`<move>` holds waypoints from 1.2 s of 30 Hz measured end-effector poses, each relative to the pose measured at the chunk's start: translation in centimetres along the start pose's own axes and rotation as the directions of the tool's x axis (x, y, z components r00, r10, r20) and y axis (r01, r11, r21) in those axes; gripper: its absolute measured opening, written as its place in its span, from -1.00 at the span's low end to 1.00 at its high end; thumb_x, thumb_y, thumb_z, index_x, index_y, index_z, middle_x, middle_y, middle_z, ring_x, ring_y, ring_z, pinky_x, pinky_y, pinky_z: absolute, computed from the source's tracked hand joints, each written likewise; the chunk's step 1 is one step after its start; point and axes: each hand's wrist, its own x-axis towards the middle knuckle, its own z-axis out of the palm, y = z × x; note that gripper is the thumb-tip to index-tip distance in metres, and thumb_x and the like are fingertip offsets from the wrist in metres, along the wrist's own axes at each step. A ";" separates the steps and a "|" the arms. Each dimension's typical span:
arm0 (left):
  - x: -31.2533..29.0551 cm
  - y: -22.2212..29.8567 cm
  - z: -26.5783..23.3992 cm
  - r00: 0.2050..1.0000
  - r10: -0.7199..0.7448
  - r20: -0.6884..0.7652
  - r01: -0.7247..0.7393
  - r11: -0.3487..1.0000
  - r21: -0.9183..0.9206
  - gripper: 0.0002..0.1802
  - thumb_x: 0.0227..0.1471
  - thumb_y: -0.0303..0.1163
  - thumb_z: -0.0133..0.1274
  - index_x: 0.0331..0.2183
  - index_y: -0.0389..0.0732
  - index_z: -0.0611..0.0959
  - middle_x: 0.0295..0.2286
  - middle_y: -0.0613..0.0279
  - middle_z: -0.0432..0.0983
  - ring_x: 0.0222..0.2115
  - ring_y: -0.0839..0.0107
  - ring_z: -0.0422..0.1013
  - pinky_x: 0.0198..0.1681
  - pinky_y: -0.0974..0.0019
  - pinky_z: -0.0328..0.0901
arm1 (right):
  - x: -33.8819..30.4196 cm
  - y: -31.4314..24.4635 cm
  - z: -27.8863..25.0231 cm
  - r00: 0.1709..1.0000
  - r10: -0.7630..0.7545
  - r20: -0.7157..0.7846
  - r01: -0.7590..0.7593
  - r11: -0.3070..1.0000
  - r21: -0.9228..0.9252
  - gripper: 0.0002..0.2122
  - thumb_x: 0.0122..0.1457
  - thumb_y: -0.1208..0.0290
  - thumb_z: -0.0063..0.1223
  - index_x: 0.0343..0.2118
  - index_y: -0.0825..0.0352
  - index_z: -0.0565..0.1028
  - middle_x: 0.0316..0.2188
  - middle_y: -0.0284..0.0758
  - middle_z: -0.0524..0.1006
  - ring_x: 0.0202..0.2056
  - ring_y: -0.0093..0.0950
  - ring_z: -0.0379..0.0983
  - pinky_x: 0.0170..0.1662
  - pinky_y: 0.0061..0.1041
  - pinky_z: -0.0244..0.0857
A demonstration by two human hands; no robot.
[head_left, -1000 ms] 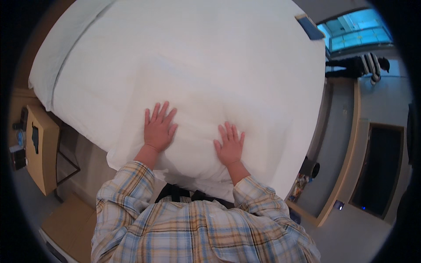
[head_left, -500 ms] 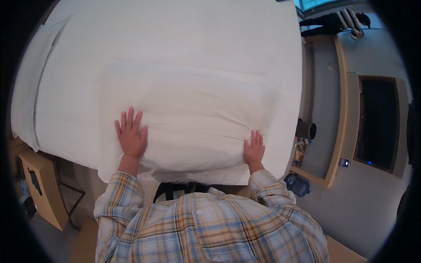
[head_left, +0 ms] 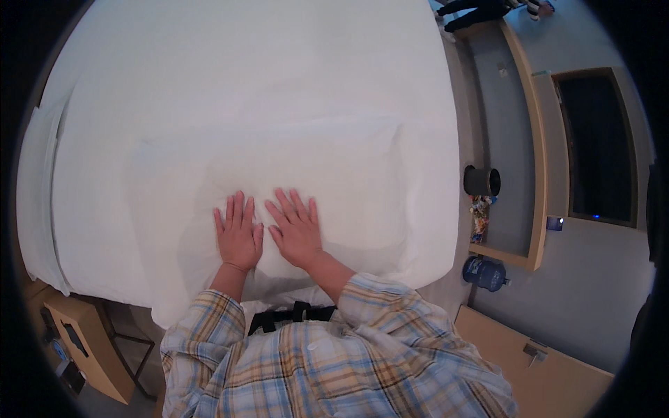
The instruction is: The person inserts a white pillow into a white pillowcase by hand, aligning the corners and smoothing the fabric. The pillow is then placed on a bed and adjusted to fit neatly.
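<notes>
A white pillow [head_left: 348, 181] lies flat on the white-sheeted bed [head_left: 279, 56], close to the edge in front of me. Both of my hands press on its near half with palms down. My left hand [head_left: 239, 237] has its fingers stretched out, holding nothing. Beside it, a small gap away, my right hand [head_left: 296, 228] also lies flat, fingers spread and angled toward the left. Shallow creases show in the cloth around the two hands.
Another pillow [head_left: 38, 202] rests along the bed's left end, above a wooden nightstand [head_left: 90, 345]. To the right are a dark bin [head_left: 482, 181], a blue water jug [head_left: 486, 273], a wood-framed bench [head_left: 540, 174] and a wall screen [head_left: 598, 143]. A person [head_left: 481, 12] stands at the upper right.
My right hand has moved left across the pillow, close to my left hand. The left hand has shifted slightly right. The pillow looks smoother, and the view has shifted.
</notes>
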 end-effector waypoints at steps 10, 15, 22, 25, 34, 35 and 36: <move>3.6 4.3 0.9 0.983 0.093 0.161 -0.106 0.992 0.074 -0.36 0.00 -0.18 -0.07 0.13 -0.13 0.28 0.19 0.13 0.04 0.21 0.11 -0.06 0.24 -0.14 -0.31 | 1.8 11.4 -2.0 0.975 0.221 -0.011 -0.221 0.972 -0.085 -0.50 0.16 0.14 -0.15 0.19 -0.06 0.17 0.27 -0.58 0.02 0.29 -0.50 -0.14 0.30 -0.13 -0.42; 4.5 3.6 3.2 0.981 0.106 0.161 -0.114 0.993 0.044 -0.38 -0.01 -0.19 -0.06 0.11 -0.14 0.31 0.17 0.11 0.08 0.20 0.07 -0.04 0.23 -0.17 -0.31 | 2.0 16.7 -2.0 0.966 0.251 -0.053 -0.254 0.966 -0.040 -0.49 0.13 0.20 -0.12 0.18 0.04 0.19 0.24 -0.47 0.12 0.25 -0.39 -0.03 0.26 -0.04 -0.31; 7.1 2.3 7.5 0.985 0.124 0.118 -0.124 0.992 -0.009 -0.43 -0.02 -0.15 -0.12 0.02 -0.19 0.40 0.09 -0.01 0.22 0.14 -0.08 0.05 0.17 -0.29 -0.24 | 4.5 20.4 -1.4 0.965 0.244 -0.094 -0.235 0.967 0.098 -0.49 0.09 0.25 -0.11 0.15 0.19 0.22 0.19 -0.35 0.18 0.20 -0.30 0.06 0.20 0.02 -0.16; 7.3 1.5 9.2 0.985 0.103 0.138 -0.099 0.994 -0.034 -0.45 -0.02 -0.14 -0.14 -0.01 -0.21 0.42 0.07 -0.05 0.24 0.12 -0.13 0.07 0.16 -0.32 -0.24 | 4.8 21.0 -0.3 0.966 0.244 -0.083 -0.232 0.964 0.131 -0.48 0.08 0.26 -0.10 0.15 0.20 0.22 0.19 -0.35 0.20 0.18 -0.32 0.08 0.18 0.00 -0.13; 7.9 -0.3 12.1 0.988 0.118 0.095 -0.114 0.993 -0.045 -0.44 -0.03 -0.14 -0.14 0.00 -0.21 0.40 0.09 -0.03 0.21 0.14 -0.12 0.03 0.17 -0.30 -0.26 | 5.9 21.8 1.9 0.963 0.238 -0.124 -0.213 0.959 0.186 -0.47 0.06 0.28 -0.11 0.16 0.16 0.21 0.21 -0.40 0.16 0.20 -0.37 0.05 0.20 -0.03 -0.14; 7.8 -0.2 11.8 0.989 0.132 0.072 -0.130 0.991 -0.041 -0.43 -0.04 -0.15 -0.13 0.00 -0.21 0.40 0.09 -0.03 0.21 0.14 -0.11 0.03 0.18 -0.30 -0.26 | 5.7 21.6 1.7 0.962 0.241 -0.132 -0.213 0.958 0.193 -0.47 0.06 0.27 -0.11 0.16 0.15 0.21 0.21 -0.41 0.16 0.21 -0.38 0.04 0.21 -0.03 -0.15; 7.7 0.1 11.5 0.986 0.167 0.008 -0.166 0.985 -0.047 -0.43 -0.05 -0.15 -0.12 0.01 -0.20 0.40 0.09 -0.02 0.21 0.15 -0.10 0.03 0.18 -0.29 -0.26 | 5.5 21.4 1.5 0.959 0.246 -0.143 -0.216 0.957 0.194 -0.47 0.07 0.27 -0.11 0.16 0.15 0.21 0.21 -0.42 0.16 0.21 -0.39 0.03 0.22 -0.04 -0.17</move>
